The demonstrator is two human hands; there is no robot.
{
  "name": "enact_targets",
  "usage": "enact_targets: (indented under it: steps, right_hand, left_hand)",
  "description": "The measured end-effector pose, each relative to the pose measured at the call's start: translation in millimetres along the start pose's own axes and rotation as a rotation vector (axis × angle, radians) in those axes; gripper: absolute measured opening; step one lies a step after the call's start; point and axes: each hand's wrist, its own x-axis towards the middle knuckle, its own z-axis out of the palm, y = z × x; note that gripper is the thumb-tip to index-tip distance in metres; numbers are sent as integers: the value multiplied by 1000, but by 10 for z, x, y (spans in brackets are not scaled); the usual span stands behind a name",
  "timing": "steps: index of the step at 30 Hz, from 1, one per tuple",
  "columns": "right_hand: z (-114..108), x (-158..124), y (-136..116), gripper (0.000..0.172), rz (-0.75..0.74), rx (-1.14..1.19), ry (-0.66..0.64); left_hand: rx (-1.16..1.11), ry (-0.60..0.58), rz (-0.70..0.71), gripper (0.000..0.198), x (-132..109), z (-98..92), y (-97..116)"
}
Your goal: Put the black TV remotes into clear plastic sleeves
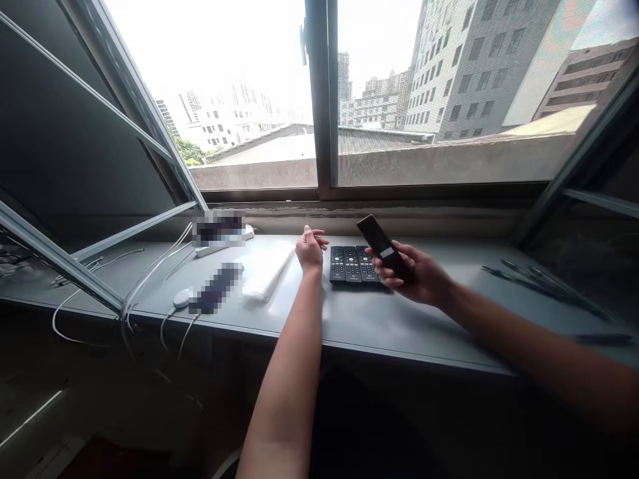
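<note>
My right hand [422,271] is closed around a black remote control [383,247], tilted above the table. Its buttonless back, with a small white label, faces me. Beneath and beside it, several black remote controls [344,264] lie side by side in a row, buttons up; my right hand partly covers the row's right end. My left hand [310,247] is just left of the row, fingers loosely bent and a little apart, with nothing visible in them. Left of that hand lies a stack of clear or white plastic bags [267,274].
A white power strip [224,241] and a blurred dark object [217,289] sit at the left, beside a round white charger [181,298] and loose cables [150,273]. Thin dark strips [544,283] lie at the right. Metal frames [100,286] slant over the table's left end; a window stands behind.
</note>
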Motion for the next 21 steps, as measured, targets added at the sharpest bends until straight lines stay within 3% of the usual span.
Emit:
enact_targets:
  steps: [6, 13, 21]
  right_hand:
    - [-35, 15, 30, 23, 16, -111, 83]
    - [-20, 17, -2, 39, 107, -62, -17]
    - [-1, -15, -10, 33, 125, 10, 5]
  left_hand:
    - [3, -3, 15, 73, 12, -4, -12]
    - [6, 3, 1, 69, 4, -12, 13]
    - [31, -8, 14, 71, 0, -10, -1]
